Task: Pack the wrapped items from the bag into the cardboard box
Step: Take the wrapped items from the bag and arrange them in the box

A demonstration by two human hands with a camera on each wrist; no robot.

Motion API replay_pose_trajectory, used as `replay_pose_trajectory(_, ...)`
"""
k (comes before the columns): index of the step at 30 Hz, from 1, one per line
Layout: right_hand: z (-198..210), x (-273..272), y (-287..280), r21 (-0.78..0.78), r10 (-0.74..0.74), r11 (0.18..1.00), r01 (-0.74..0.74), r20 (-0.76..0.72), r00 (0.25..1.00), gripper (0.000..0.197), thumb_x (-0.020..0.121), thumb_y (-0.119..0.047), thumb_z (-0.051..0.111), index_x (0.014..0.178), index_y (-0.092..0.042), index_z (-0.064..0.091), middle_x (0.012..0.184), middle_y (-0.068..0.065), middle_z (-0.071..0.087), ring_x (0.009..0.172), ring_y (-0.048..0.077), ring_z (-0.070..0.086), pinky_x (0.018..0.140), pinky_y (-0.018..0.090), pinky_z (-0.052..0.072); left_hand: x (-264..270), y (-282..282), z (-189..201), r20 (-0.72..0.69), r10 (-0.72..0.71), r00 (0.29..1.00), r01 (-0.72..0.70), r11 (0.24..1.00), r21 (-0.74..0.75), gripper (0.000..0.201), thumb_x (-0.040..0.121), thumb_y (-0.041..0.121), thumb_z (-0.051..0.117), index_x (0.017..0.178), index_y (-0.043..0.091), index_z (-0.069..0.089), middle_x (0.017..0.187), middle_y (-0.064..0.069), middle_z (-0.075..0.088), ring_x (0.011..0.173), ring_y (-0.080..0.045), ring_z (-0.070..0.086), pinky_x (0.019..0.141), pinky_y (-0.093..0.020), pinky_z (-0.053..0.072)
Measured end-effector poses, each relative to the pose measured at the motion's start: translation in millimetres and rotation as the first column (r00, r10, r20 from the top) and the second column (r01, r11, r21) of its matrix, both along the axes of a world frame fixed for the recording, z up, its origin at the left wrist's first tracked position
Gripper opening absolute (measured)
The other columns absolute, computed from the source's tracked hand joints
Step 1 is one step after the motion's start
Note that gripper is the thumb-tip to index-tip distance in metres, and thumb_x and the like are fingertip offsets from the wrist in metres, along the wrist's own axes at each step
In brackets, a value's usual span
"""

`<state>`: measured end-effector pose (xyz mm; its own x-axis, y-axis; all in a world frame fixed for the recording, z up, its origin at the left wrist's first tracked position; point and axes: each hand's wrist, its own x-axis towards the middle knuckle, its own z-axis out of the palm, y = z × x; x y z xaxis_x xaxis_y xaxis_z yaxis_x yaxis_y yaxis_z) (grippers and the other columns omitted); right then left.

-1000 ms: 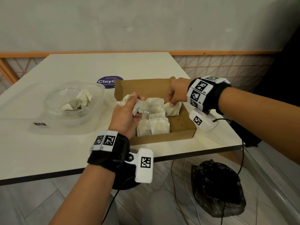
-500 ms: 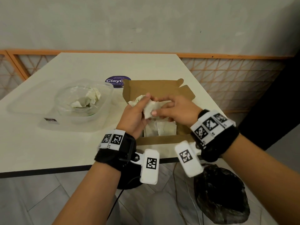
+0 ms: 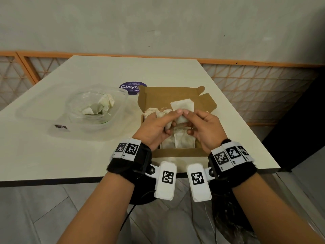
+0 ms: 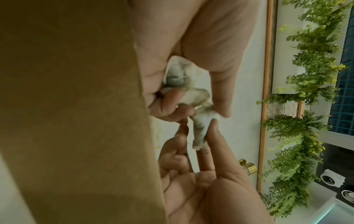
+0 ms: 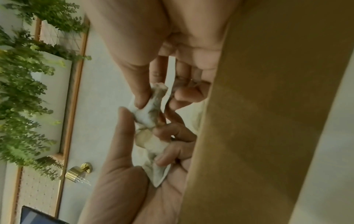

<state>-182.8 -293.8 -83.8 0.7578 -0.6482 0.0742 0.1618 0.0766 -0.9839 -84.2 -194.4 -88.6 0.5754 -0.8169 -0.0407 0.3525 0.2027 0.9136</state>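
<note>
Both wrists wearing black fuzzy bands [image 3: 129,165] w/ white fiducial-tag blocks [image 3: 228,154], white cam pods [image 3: 166,180], thin black cable trailing.

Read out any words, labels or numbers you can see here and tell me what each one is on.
"ClayG", cut off by the cardboard box: on the round purple sticker on the table.
Small print lines on that sticker: too small to read.
Black-and-white square code tags on the wrist units: patterns, no words.
Small dark label on the clear bag: unreadable.
</note>
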Motion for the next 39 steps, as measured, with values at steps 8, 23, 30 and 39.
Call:
replay_pose_trajectory(8,12,-3,-9,-0.342,-0.118,0.937,0.070,-0.122,0.986,0.030,0.081,-0.022,0.069,0.110,-0.028,0.060,0.098,-0.009,0.057,0.087,0.001,0.055,0.073,0.009,0.045,0,0,-1,0.044,0.060,0.997,-0.062,0.998,0.024,0.011,0.082,0.008,0.069,0.083,0.017,0.062,0.065,0.006,0.056,0.051,-0.003,0.041,0.041,-0.012,0.028)
replay_pose_trajectory(23,83,-15,-58,-0.662,-0.250,0.501,-0.557,-0.727,0.639,0.013,0.077,-0.028,0.073,0.086,-0.019,0.073,0.079,-0.009,0.062,0.076,0.006,0.051,0.067,0.018,0.038,1,-1,0,-0.024,0.172,0.985,-0.171,0.984,0.052,0.005,0.086,0.014,0.066,0.084,0.017,0.062,0.078,0.001,0.060,0.057,-0.006,0.044,0.041,-0.012,0.032)
replay_pose_trajectory(30,69,3,-69,-0.598,-0.228,0.514,-0.615,-0.786,0.575,0.013,0.078,-0.025,0.073,0.090,-0.020,0.074,0.070,-0.019,0.057,0.070,-0.002,0.049,0.062,0.012,0.032,1,0,1,-0.060,0.187,0.981,-0.184,0.982,0.043,0.007,0.085,0.014,0.066,0.083,0.016,0.060,0.077,0.000,0.059,0.056,-0.006,0.044,0.041,-0.013,0.031)
replay_pose_trajectory(39,55,23,-80,-0.675,-0.325,0.466,-0.572,-0.732,0.599,0.011,0.078,-0.026,0.073,0.088,-0.023,0.070,0.067,-0.015,0.052,0.066,0.002,0.045,0.056,0.018,0.032,2,-1,0,-0.069,0.191,0.979,-0.189,0.981,0.044,0.008,0.084,0.012,0.067,0.080,0.016,0.061,0.077,-0.001,0.059,0.057,-0.007,0.044,0.041,-0.013,0.031)
